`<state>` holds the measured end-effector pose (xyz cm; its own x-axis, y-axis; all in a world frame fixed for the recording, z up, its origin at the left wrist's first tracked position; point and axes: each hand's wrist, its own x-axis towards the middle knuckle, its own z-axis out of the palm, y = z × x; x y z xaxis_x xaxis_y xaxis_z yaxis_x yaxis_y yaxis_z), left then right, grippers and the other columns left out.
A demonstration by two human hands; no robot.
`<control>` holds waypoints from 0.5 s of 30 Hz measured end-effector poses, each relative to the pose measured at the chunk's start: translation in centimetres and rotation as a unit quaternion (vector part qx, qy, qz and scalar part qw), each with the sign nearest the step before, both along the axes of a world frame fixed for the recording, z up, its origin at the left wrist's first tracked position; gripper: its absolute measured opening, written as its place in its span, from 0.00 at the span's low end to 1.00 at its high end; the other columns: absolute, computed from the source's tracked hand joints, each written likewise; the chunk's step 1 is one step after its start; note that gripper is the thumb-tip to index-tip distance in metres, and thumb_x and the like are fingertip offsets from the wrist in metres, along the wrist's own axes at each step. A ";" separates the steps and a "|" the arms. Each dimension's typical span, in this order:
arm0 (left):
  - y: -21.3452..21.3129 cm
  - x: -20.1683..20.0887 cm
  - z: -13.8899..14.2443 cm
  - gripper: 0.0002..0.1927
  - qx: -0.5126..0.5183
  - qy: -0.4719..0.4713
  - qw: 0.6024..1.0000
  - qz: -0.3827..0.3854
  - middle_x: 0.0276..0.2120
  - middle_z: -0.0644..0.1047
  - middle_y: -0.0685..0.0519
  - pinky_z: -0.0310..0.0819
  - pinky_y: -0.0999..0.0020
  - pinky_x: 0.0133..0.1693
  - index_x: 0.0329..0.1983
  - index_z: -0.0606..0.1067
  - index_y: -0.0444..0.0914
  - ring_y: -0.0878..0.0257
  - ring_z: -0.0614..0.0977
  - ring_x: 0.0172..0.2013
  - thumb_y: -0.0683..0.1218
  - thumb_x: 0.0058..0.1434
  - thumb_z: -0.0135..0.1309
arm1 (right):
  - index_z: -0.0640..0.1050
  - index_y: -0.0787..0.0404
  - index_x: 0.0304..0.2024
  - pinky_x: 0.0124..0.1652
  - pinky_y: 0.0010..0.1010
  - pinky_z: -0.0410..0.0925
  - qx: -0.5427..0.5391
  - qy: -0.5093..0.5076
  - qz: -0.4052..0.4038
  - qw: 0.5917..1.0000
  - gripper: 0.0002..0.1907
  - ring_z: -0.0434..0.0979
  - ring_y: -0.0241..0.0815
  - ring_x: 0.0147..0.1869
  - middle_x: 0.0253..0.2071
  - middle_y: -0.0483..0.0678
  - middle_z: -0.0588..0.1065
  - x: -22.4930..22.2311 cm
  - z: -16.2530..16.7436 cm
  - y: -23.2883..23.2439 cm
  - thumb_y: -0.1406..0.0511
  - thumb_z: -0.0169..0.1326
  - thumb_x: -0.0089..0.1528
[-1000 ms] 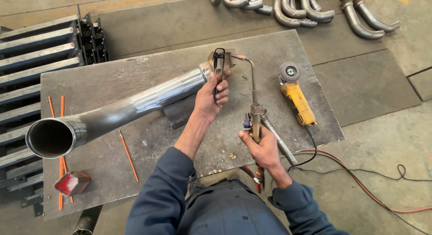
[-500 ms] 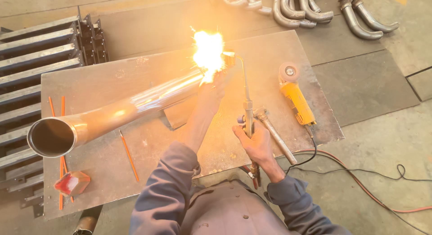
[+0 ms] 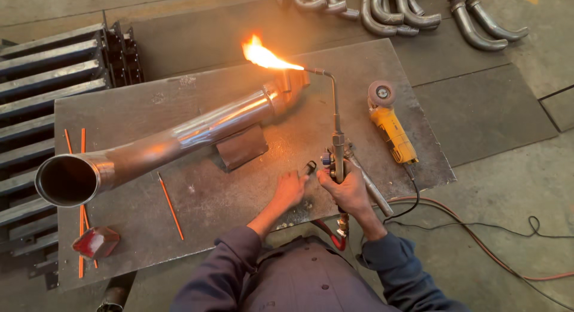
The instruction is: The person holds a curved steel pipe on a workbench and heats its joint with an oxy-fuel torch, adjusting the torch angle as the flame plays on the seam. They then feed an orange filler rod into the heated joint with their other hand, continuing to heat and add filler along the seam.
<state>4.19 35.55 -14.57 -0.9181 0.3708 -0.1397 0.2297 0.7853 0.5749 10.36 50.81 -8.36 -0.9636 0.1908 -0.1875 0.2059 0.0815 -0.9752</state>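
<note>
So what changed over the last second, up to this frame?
The torch went from unlit to burning: its flame flared up and now streams left from the tip. The left hand, which was up at the far end of the steel pipe with a striker, came back down beside the torch handle, a small dark tool in its fingers. The right hand held the torch throughout. The pipe, grinder and rods stayed put.

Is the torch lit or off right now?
Lit. An orange flame streams from the tip of the torch held in the right hand, just above the end of the steel pipe.
</note>
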 end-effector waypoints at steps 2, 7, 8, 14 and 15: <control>0.0 -0.2 0.8 0.28 0.057 0.061 0.996 0.039 0.53 0.74 0.32 0.64 0.48 0.56 0.63 0.68 0.30 0.37 0.73 0.54 0.55 0.69 0.45 | 0.74 0.63 0.38 0.16 0.24 0.59 -0.012 -0.003 0.002 1.000 0.13 0.64 0.27 0.16 0.18 0.37 0.68 0.2 0.0 0.1 0.63 0.63 0.59; -1.6 -0.1 7.8 0.20 0.290 0.057 0.949 -0.108 0.54 0.75 0.39 0.66 0.52 0.57 0.60 0.71 0.35 0.43 0.74 0.56 0.52 0.73 0.43 | 0.75 0.61 0.38 0.16 0.24 0.55 -0.034 -0.025 -0.004 0.999 0.11 0.62 0.27 0.16 0.18 0.38 0.66 1.1 0.3 0.5 0.63 0.62 0.59; -1.8 0.1 9.3 0.19 0.274 0.043 0.950 -0.145 0.52 0.75 0.39 0.67 0.52 0.56 0.58 0.70 0.35 0.44 0.75 0.55 0.52 0.72 0.44 | 0.74 0.63 0.34 0.17 0.24 0.55 -0.016 -0.022 0.002 1.000 0.12 0.62 0.27 0.17 0.18 0.38 0.66 1.3 0.3 0.6 0.63 0.62 0.60; -1.8 -0.6 12.9 0.15 0.170 0.046 0.942 -0.286 0.41 0.76 0.42 0.70 0.50 0.48 0.43 0.69 0.35 0.43 0.76 0.48 0.53 0.71 0.47 | 0.74 0.62 0.30 0.26 0.22 0.59 0.056 0.004 0.025 0.998 0.11 0.63 0.24 0.28 0.23 0.35 0.66 2.6 0.2 0.8 0.64 0.62 0.60; -1.6 -0.7 12.7 0.15 0.158 0.057 0.940 -0.296 0.39 0.76 0.42 0.70 0.50 0.46 0.42 0.69 0.35 0.43 0.77 0.46 0.54 0.70 0.47 | 0.74 0.61 0.31 0.27 0.22 0.60 0.050 0.008 0.031 0.998 0.10 0.63 0.24 0.29 0.24 0.35 0.66 2.8 0.1 0.8 0.64 0.62 0.59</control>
